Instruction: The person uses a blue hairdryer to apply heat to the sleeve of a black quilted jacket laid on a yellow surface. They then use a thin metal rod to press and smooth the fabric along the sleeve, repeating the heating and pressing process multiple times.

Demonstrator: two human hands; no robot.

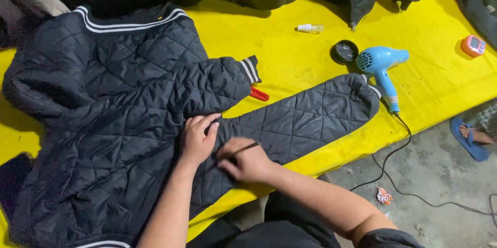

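Dark navy quilted jacket with white-striped cuffs and collar (119,124) lies spread flat on the yellow table cover (290,51). Both hands sit on it, where the lower sleeve meets the body.

Left hand (196,138): palm down, fingers slightly curled, pressing the fabric flat. Holds nothing.

Right hand (246,162): just right of the left, nearly touching. Fingers pinched shut on a thin dark stick-like tool (244,149); its tip points up and right, away from the left hand. What kind of tool it is, can't tell.

Sleeve runs on from the right hand up and to the right, to its striped cuff.

Beyond the hands, above: red-handled small snips (259,94) poking out from under the upper sleeve. Further up-right, well apart: light blue hair dryer (380,67) with black cord, round black lidded tin (344,52) just beside it, small clear spray bottle (310,28), pink square timer (473,45) far right.
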